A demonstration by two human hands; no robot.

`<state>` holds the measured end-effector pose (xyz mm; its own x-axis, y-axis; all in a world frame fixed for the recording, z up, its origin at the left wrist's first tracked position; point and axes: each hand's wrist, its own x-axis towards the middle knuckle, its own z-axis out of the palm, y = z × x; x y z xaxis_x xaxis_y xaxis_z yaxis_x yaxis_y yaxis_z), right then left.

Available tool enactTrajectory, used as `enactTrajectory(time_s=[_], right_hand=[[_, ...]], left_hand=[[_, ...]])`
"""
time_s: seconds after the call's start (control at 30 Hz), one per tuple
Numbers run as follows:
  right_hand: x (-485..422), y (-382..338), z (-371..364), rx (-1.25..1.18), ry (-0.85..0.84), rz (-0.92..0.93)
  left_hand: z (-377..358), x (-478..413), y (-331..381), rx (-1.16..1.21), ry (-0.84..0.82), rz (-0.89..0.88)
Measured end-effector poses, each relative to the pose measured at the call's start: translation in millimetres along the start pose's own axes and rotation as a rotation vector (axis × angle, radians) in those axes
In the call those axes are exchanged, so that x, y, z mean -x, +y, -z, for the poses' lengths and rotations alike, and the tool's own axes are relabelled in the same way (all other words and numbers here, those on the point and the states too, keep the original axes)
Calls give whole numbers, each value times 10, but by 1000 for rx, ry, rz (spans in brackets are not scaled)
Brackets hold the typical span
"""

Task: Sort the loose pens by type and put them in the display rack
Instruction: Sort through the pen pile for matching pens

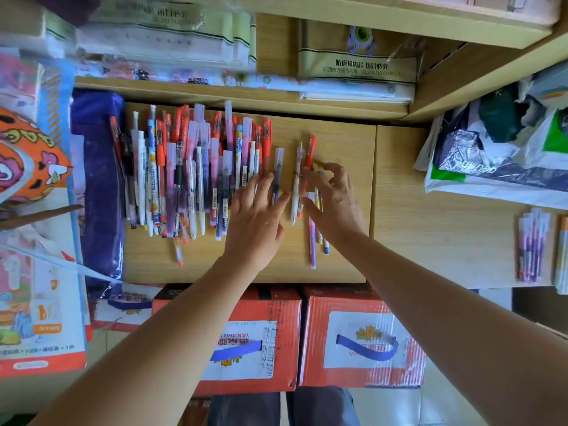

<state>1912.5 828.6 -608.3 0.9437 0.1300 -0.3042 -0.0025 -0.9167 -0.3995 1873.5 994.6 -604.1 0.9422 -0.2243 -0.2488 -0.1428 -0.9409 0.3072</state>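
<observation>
The left hand (255,222) lies flat with straight fingers on a blue pen (277,176). The right hand (333,201) bends its fingers over a few pens (312,244) (grip unclear). The big pen pile (184,173) lies to the left on the wooden surface (344,142).

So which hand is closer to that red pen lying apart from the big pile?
Right. The right hand has its fingertips at the red pen; the left hand lies off to its left, by the pile.

Mixed pens (190,176) side-by-side on shelf (344,142)
</observation>
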Motion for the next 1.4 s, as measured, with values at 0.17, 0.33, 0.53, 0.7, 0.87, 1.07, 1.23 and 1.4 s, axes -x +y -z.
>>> enactTrajectory(time_s=[0.17,0.33,0.53,0.7,0.87,1.07,1.23,1.4], right_hand=[[113,14,8,-52,-8,63],[299,120,113,-86,38,-106],[493,184,22,-41,-88,-160],[328,169,4,-193,-51,-167],[99,170,71,-190,-60,-183],[216,175,69,-85,-93,-195],[179,173,118,-277,-170,-260],[206,217,243,-465,-205,-304]], left_hand=[[36,82,-52,11,0,-18],[75,126,-11,24,-8,15],[43,173,41,24,-49,25],[32,199,50,32,-61,29],[27,195,44,57,-47,23],[29,164,91,1,-134,-32],[9,154,165,16,-202,-44],[34,193,169,93,-96,-24]])
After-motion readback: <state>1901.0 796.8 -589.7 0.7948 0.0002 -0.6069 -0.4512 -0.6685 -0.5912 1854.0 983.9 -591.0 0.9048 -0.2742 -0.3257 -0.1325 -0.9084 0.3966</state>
